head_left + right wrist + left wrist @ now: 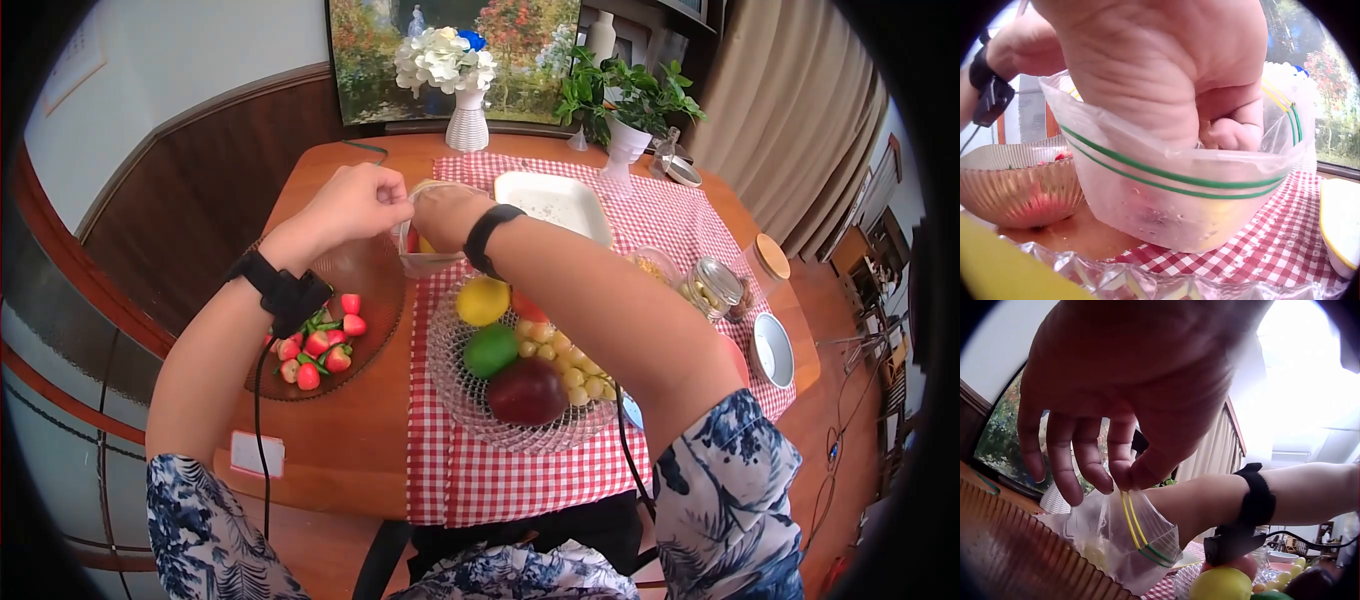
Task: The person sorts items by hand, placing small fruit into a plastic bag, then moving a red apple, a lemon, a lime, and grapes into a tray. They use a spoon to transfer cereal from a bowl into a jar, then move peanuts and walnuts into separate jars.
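A clear zip bag (1166,219) with green and yellow seal lines stands mouth up beyond the glass fruit plate. My left hand (355,205) pinches its rim between thumb and forefinger, the other fingers hanging loose in the left wrist view. My right hand (1166,81) reaches down through the bag's wide mouth. Its fingertips are hidden inside, so I cannot tell whether they hold anything. Red and yellow shapes show dimly through the bag's wall. Nearest the bag on the plate (445,400) are a lemon (483,301) and a green fruit (491,350).
An amber ribbed bowl (385,340) with small red fruits and green peppers stands left. The plate also bears grapes (575,380) and a dark mango-shaped fruit (526,392). A white tray (550,185) lies behind, jars (712,285) to the right, a flower vase (467,122) at the back.
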`<state>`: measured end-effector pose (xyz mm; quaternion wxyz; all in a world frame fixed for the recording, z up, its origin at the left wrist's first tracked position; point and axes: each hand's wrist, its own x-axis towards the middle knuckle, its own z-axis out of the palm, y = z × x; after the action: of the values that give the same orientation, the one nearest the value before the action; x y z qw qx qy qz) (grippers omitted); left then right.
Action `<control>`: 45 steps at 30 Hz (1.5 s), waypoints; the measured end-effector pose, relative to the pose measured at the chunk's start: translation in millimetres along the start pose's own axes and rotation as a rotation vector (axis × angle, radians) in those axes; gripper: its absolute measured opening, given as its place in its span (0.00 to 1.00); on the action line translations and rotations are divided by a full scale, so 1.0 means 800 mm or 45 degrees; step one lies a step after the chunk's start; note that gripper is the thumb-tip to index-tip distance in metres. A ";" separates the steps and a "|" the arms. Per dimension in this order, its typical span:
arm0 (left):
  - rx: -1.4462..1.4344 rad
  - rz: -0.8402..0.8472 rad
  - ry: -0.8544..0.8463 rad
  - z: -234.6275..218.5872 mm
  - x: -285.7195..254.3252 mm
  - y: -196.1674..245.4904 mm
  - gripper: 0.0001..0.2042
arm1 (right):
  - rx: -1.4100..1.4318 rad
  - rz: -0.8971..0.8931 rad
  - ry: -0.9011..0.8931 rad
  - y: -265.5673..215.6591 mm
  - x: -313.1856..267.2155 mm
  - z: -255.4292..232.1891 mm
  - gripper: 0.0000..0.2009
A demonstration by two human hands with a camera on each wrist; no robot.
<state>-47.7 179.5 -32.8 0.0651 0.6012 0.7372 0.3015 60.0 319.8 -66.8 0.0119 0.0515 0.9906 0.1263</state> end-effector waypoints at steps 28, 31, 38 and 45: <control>0.066 -0.049 0.007 0.021 0.010 0.017 0.11 | 0.199 0.491 -0.110 0.011 -0.297 -0.092 0.34; 0.004 -0.069 -0.041 0.020 0.004 0.021 0.10 | 0.227 0.381 0.129 0.012 -0.249 -0.089 0.24; -0.051 -0.061 -0.090 0.013 0.002 0.026 0.09 | 0.690 -0.114 0.186 0.014 -0.057 -0.009 0.15; -0.051 0.024 -0.040 0.012 0.001 0.004 0.09 | 0.473 0.059 -0.177 0.013 0.046 0.038 0.18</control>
<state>-40.9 183.9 -38.8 0.0859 0.6114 0.7241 0.3073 25.3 341.3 -93.7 0.0677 0.0844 0.9922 -0.0621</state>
